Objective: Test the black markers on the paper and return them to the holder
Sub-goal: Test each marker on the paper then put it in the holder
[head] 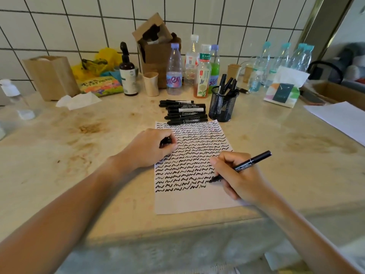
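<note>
Head view, from the left: the left hand [152,148] rests curled on the upper left edge of the paper [192,200], pinning it down, fingers closed around a small black piece, which I judge to be the marker's cap [165,141]. The sheet is covered most of the way down with rows of black squiggles; only a bare strip remains at the bottom. To the right, the right hand [237,177] pinches a black marker [244,166] in a writing grip, tip touching the paper at the right end of the lower rows. Beyond the sheet's top edge lies a pile of markers [184,112], and just to its right stands the mesh holder [223,104] with a few markers upright inside. Judging by that, testing is well along, yet most markers are not yet in the holder.
</note>
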